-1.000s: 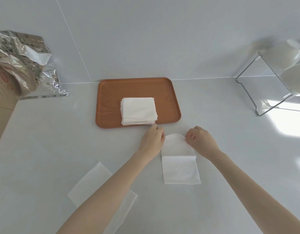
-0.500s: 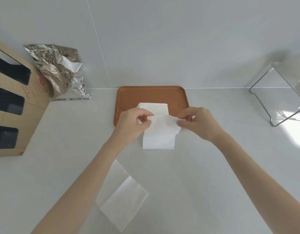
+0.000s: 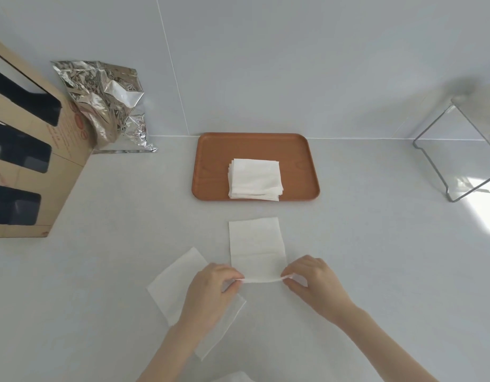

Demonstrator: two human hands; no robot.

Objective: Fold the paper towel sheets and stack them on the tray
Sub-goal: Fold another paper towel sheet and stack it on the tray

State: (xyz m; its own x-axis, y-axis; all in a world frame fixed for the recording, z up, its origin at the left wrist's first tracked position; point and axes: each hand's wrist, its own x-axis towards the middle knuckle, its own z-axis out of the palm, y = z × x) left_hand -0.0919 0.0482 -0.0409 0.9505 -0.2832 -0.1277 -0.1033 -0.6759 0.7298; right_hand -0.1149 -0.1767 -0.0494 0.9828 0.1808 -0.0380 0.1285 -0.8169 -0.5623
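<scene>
Low in the centre of the frame, the left hand (image 3: 210,288) and the right hand (image 3: 312,282) each pinch a near corner of a paper towel sheet (image 3: 256,244) between thumb and fingertips, lifting its near edge into a thin, slightly sagging line stretched between them. The rest of this sheet lies flat on the countertop (image 3: 376,244), a soft white rectangle running away from the hands toward the upper part of the frame, with a faint crease crossing it a little above the pinched edge. Under the left hand and forearm lies a second sheet (image 3: 172,282), also white and thin, spread flat and turned at an angle so its corners point toward the upper and lower parts of the frame; its right part is hidden by the hand. Above the held sheet, apart from it, sits a tray (image 3: 210,172), a rounded-corner rectangle in matte reddish brown with a low raised rim. On its lower right portion rests a stack of folded sheets (image 3: 255,179), roughly square, its layered edges showing slightly uneven along the left and bottom sides. The countertop is smooth, pale grey and faintly glossy, meeting a pale panelled wall behind the tray. In the upper left stands a crinkled, reflective foil bag (image 3: 106,106) beside a brown cardboard box (image 3: 31,172) with dark cut-out windows. At the right edge is a bent wire rack (image 3: 442,175).
</scene>
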